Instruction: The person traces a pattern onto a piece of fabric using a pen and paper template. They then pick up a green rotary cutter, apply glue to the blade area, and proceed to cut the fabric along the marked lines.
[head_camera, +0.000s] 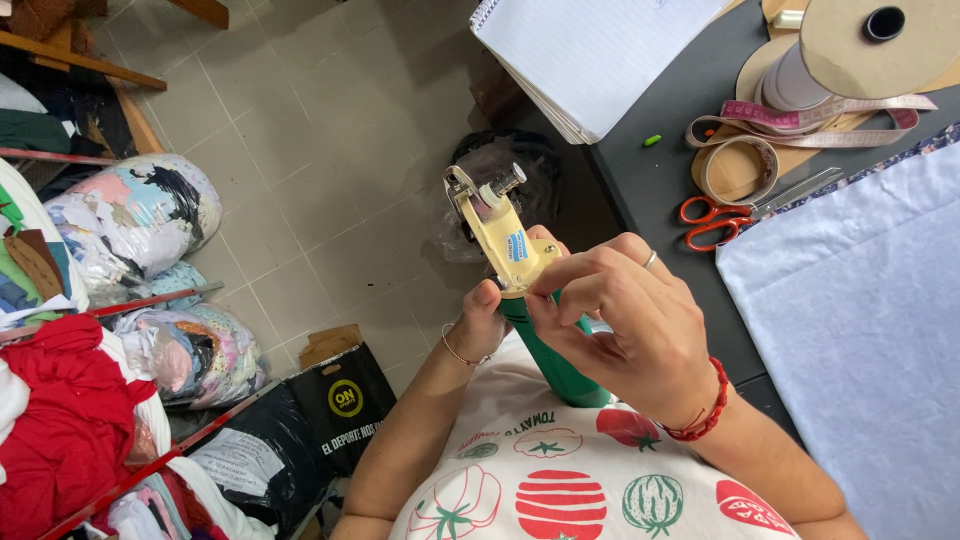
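Observation:
I hold a hand tool (510, 250) in front of my chest: a green cylindrical handle with a cream-yellow head and metal parts at its top end, pointing up and away from me. My left hand (482, 322) grips the tool from beneath, thumb on the join between handle and head. My right hand (625, 320) wraps over the green handle, its fingertips pinching at the base of the yellow head. A ring is on the right hand, a red bead bracelet on that wrist.
A dark table (670, 170) at right carries a spiral notebook (590, 50), orange-handled scissors (730, 215), a pink measuring tape (820, 115), a cardboard spool (860, 45) and pale blue fabric (860, 320). Bags of fabric scraps (140, 215) and a black bag (300, 420) sit on the tiled floor at left.

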